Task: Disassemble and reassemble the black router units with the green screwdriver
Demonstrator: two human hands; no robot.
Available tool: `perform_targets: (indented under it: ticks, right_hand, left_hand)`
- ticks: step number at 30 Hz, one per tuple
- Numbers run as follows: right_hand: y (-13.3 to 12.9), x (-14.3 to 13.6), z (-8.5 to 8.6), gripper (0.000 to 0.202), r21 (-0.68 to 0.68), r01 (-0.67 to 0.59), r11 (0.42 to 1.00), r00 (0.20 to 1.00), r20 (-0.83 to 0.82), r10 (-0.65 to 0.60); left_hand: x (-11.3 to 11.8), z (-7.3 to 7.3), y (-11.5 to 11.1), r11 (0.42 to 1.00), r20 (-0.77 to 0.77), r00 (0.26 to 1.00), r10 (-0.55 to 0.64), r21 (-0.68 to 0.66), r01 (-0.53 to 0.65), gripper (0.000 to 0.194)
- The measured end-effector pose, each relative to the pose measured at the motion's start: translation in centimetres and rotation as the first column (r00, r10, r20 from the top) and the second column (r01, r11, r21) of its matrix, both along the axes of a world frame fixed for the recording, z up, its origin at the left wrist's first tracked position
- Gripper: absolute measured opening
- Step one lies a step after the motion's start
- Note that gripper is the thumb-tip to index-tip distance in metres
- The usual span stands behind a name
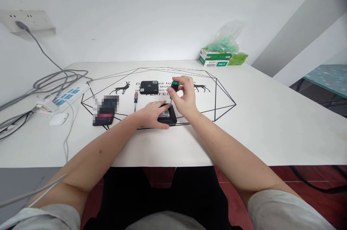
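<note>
My right hand (185, 96) is closed around the green and black handle of a screwdriver (174, 85). The screwdriver stands nearly upright, its tip at the far right part of a black box (170, 117) with a white label. Across the left side of this box lies my left hand (153, 115), fingers spread, holding it against the table. A second screwdriver (136, 98) with a red and blue handle lies left of my hands. Beyond them rests another flat black box (149, 87).
On the white table (271, 125), a dark phone (104, 114), a white earphone case (59, 119) and a power strip (69, 96) with coiled cables are at the left. Green boxes (215, 58) with a plastic bag (226, 40) stand by the wall.
</note>
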State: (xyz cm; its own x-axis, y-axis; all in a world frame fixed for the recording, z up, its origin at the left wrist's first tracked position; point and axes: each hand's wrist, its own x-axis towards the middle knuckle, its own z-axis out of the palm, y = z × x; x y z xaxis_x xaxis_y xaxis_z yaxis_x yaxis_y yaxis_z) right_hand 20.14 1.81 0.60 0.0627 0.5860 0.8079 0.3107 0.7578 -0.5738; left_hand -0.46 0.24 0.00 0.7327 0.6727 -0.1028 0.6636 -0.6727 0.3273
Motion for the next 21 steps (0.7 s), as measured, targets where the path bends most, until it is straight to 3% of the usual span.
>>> perform_targets:
  ticks: [3, 9, 16, 21]
  right_hand:
    - [0.09, -0.07, -0.01, 0.037, 0.002, 0.044, 0.999, 0.999, 0.019, -0.044]
    - [0.45, 0.02, -0.61, 0.035, -0.059, -0.104, 0.993, 0.994, -0.052, 0.101]
    - [0.83, 0.2, 0.09, 0.04, -0.029, 0.082, 0.996, 0.996, 0.045, -0.08]
    - [0.67, -0.01, 0.09, 0.037, -0.084, 0.018, 0.996, 1.0, -0.001, -0.018]
  left_hand:
    - [-0.02, -0.07, 0.07, 1.0, 0.009, 1.0, -0.009, 0.007, 0.009, 0.113]
    - [-0.02, 0.16, -0.05, 1.0, -0.011, 1.0, 0.024, 0.007, -0.024, 0.113]
    - [0.48, 0.35, 0.06, 0.999, -0.007, 0.999, 0.044, -0.009, -0.044, 0.113]
    - [0.63, 0.32, -0.07, 0.998, -0.022, 0.998, 0.055, -0.023, -0.055, 0.115]
